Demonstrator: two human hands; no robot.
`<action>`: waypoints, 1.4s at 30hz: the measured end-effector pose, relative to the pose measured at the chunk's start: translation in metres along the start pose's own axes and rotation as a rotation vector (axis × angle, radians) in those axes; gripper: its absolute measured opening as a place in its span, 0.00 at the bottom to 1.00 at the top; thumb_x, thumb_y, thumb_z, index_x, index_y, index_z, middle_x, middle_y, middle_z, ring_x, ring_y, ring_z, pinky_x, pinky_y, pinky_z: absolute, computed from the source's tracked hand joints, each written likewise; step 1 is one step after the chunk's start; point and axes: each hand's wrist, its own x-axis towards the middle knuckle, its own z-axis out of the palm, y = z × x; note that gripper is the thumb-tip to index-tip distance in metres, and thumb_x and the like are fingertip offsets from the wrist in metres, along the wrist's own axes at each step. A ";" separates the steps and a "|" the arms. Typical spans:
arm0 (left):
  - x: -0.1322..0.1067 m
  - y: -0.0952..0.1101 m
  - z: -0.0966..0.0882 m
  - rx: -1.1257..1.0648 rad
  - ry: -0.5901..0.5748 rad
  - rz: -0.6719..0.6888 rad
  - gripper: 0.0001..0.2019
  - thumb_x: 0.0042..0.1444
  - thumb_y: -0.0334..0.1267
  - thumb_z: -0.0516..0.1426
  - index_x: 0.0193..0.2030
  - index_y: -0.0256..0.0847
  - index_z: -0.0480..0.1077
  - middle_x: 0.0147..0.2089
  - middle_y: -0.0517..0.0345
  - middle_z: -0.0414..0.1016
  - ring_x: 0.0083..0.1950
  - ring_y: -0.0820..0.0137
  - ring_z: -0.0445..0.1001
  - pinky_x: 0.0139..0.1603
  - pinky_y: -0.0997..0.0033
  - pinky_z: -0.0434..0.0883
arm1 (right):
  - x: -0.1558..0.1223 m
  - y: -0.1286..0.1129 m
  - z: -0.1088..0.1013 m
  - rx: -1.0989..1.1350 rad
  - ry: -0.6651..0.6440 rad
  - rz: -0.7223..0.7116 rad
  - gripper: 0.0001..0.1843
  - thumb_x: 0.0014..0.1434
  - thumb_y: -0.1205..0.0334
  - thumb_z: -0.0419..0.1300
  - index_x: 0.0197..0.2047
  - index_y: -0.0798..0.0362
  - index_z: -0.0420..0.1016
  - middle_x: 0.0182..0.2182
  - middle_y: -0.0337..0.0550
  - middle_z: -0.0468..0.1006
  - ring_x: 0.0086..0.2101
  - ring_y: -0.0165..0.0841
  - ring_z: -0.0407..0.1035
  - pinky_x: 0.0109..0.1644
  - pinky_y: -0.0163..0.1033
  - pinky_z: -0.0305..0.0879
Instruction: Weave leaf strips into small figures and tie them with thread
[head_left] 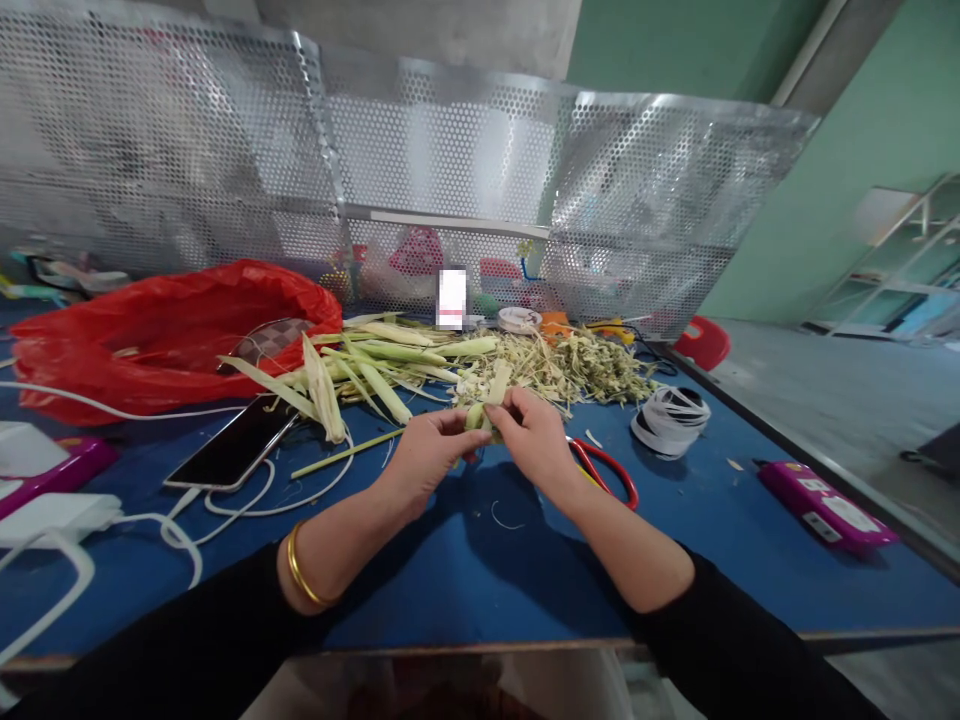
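My left hand (433, 448) and my right hand (531, 432) meet over the middle of the table. Between their fingertips is a pale green corn husk strip (496, 388), folded or coiled at its lower end, with one end sticking up. Both hands pinch it from either side. Just beyond lie long corn husks (390, 352) and a heap of small dried pale-green plant pieces (551, 365). Scissors with red handles (621, 485) lie beside my right wrist, their blades hidden. A thin green stalk (345, 455) rests left of my left hand.
An open red plastic bag (150, 350) stands left, near a phone (232, 445) with white cables. On the right are a coil of white ribbon-like strip (670, 420) and a purple packet (825, 505). A perforated metal screen (450, 150) borders the back of the blue table (420, 590).
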 end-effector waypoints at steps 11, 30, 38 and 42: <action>0.008 0.002 -0.009 -0.118 0.052 -0.084 0.10 0.36 0.39 0.67 0.26 0.36 0.76 0.23 0.59 0.71 0.21 0.79 0.59 0.23 0.76 0.56 | 0.016 -0.003 -0.039 0.185 -0.251 0.024 0.10 0.51 0.58 0.62 0.35 0.54 0.75 0.20 0.33 0.67 0.21 0.26 0.58 0.26 0.33 0.53; 0.011 -0.004 -0.006 -0.011 0.121 -0.031 0.10 0.34 0.36 0.66 0.24 0.37 0.71 0.19 0.62 0.71 0.19 0.78 0.60 0.22 0.75 0.57 | 0.009 -0.007 -0.028 0.442 -0.267 0.051 0.14 0.52 0.56 0.60 0.21 0.54 0.66 0.18 0.31 0.58 0.22 0.25 0.52 0.27 0.33 0.48; 0.012 -0.004 -0.005 -0.032 0.192 -0.019 0.12 0.33 0.36 0.66 0.26 0.36 0.71 0.19 0.62 0.72 0.18 0.79 0.58 0.21 0.75 0.57 | 0.008 -0.004 -0.028 0.299 -0.425 0.163 0.12 0.49 0.61 0.56 0.18 0.53 0.62 0.15 0.30 0.55 0.20 0.24 0.48 0.24 0.33 0.44; 0.009 -0.001 -0.003 -0.032 0.188 -0.017 0.11 0.33 0.36 0.66 0.25 0.36 0.71 0.20 0.61 0.72 0.18 0.79 0.59 0.21 0.75 0.57 | 0.008 -0.002 -0.027 0.294 -0.435 0.185 0.11 0.47 0.62 0.55 0.17 0.53 0.61 0.14 0.30 0.54 0.19 0.24 0.48 0.24 0.33 0.43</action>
